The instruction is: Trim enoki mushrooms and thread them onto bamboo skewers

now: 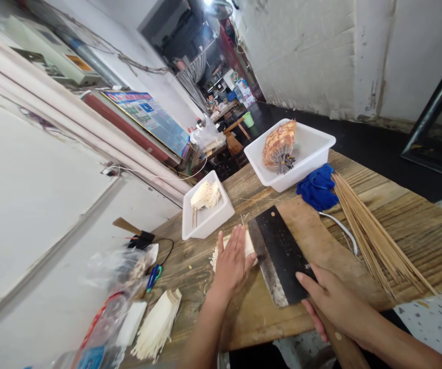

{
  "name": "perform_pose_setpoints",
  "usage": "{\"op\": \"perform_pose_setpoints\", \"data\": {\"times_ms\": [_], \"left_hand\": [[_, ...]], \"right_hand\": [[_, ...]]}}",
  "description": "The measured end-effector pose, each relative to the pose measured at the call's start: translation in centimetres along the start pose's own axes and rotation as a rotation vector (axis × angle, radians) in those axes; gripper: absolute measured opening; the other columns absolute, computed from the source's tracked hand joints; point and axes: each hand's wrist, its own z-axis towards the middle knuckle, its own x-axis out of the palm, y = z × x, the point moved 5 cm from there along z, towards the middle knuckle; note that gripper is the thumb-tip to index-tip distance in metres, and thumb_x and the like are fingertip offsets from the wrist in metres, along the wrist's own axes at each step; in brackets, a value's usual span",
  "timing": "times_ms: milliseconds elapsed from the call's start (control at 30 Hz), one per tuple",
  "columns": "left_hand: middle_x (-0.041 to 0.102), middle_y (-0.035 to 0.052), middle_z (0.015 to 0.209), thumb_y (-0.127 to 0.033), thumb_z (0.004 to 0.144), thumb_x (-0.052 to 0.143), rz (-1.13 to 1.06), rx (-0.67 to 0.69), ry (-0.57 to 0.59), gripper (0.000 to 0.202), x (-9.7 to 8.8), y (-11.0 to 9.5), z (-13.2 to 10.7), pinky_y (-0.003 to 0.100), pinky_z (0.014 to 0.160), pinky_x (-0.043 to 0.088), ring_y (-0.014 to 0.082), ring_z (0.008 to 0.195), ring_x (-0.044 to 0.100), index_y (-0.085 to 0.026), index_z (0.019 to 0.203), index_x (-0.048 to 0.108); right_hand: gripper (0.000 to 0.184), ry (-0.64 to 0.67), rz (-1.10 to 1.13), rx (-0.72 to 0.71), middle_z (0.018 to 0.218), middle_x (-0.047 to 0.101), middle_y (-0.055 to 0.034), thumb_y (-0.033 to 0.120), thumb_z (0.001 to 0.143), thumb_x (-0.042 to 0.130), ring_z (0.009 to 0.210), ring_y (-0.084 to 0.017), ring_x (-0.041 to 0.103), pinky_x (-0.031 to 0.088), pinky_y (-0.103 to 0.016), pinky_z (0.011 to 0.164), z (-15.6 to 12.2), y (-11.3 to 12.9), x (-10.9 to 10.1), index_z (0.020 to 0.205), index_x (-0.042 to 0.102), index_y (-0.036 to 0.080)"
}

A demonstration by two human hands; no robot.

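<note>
My left hand (pixel 233 261) lies flat, fingers together and stretched out, pressing on a pale bundle of enoki mushrooms (pixel 248 245) on the wooden cutting board (pixel 321 246). My right hand (pixel 334 302) grips the wooden handle of a dark cleaver (pixel 278 253), forefinger lying along the blade. The blade's edge rests against the mushroom bundle right beside my left fingertips.
A small white tub (pixel 205 218) holds cut mushrooms. A larger white tub (pixel 309 148) holds skewered food. A blue cloth (pixel 318 187) and a spread of bamboo skewers (pixel 375 241) lie to the right. Plastic bags, scissors (pixel 152 277) and more mushrooms (pixel 157 328) sit at the left.
</note>
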Motion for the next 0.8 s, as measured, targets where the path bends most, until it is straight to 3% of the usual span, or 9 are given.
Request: {"op": "perform_pose_setpoints", "data": {"times_ms": [433,800], "left_hand": [[0.031,0.0132,0.153,-0.035,0.100,0.025,-0.005,0.005,-0.007,0.064,0.07,-0.03,-0.21,0.050,0.117,-0.010,0.0225,0.143,0.024,-0.014,0.151,-0.008],[0.032,0.0142,0.152,-0.034,0.100,0.026,-0.035,-0.001,-0.014,0.064,0.02,-0.08,-0.18,0.054,0.117,-0.003,0.0241,0.142,0.028,-0.016,0.151,-0.009]], "right_hand": [[0.033,0.025,0.040,0.027,0.046,0.048,0.0109,0.056,0.083,0.042,0.031,-0.009,0.043,0.038,-0.020,0.030,-0.39,-0.10,-0.09,0.082,0.032,0.025],[0.023,0.015,0.020,0.042,0.044,0.045,0.0107,0.045,0.089,0.038,0.030,-0.009,0.041,0.038,-0.019,0.030,-0.65,0.62,0.12,0.080,0.033,0.024]]}}
